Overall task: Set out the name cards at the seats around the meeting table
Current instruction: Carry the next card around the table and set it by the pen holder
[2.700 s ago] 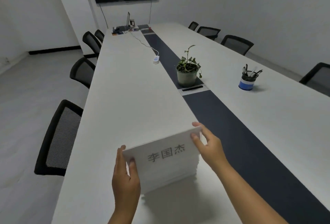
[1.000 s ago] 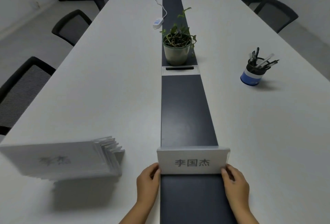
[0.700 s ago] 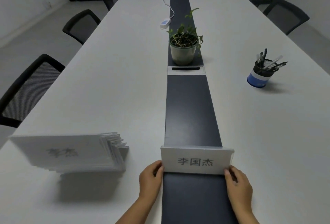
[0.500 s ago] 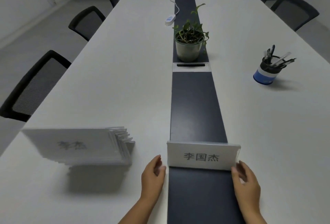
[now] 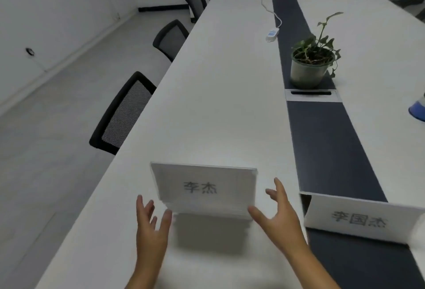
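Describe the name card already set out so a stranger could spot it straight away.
Follow the long white meeting table to its dark centre strip. At the near end stands one white folded name card, alone, printed with three characters; the stack of name cards beside it shows two.

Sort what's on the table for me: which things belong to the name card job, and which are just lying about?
Job:
- stack of name cards, both open hands reaching for it: left hand, right hand
- placed name card, standing on the dark centre strip
- chairs marking seats

Lying about:
- potted plant
- power strip
- blue pen cup
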Demonstrator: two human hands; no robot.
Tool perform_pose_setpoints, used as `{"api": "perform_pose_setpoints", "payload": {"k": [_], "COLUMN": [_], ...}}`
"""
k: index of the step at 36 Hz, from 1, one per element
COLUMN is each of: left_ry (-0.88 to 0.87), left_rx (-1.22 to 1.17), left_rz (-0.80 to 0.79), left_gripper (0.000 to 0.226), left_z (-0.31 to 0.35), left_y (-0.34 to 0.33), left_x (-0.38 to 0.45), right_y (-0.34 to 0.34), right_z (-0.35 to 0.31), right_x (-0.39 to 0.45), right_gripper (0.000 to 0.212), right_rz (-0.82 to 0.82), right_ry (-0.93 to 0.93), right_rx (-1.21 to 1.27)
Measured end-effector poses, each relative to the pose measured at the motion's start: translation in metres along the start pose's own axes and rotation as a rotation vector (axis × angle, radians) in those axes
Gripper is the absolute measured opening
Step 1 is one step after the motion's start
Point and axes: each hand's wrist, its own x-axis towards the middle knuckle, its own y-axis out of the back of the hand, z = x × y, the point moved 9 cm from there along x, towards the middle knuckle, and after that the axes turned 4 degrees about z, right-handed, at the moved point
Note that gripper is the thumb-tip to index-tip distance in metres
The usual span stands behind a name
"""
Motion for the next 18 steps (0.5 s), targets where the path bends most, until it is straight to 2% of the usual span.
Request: {"api": "perform_pose_setpoints", "payload": {"k": [2, 7, 9, 12, 16, 18], "left_ry": [0.009, -0.039, -0.067, -0.085, -0.086, -0.073], "left_rx": [0.060, 0.065, 0.037, 0.019, 0.043, 0.061], "left_rz": [-0.173, -0.503, -0.558, -0.573, -0.658, -0.712], "left_gripper": [0.075, 0.094, 0.083, 0.071, 0.089, 0.093], "left_z": [0.005, 0.012, 0.010, 0.010, 0.014, 0.010], "left_y": [-0.006, -0.024, -0.029, -0.029, -0.029, -0.028], "left_x": [0.030, 0.063, 0.069, 0.073, 0.067, 0.059], "right_y": [-0.015, -0.025, -0.026, -0.028, -0.026, -0.021], "right_z": [-0.009, -0.009, -0.013, -0.013, -0.007, -0.003], "right_x": [0.012, 0.014, 0.009, 0.002, -0.013, -0.031], "right_gripper": [0.090, 0.067, 0.058, 0.066, 0.077, 0.071], "right_rz": [0.013, 0.083, 0.108, 0.134, 0.130, 0.149], "right_ry": [-0.048, -0.116, -0.100, -0.110, -0.143, -0.151], "right_rx": [-0.002, 0.146, 0.231, 0.310, 0.322, 0.321]}}
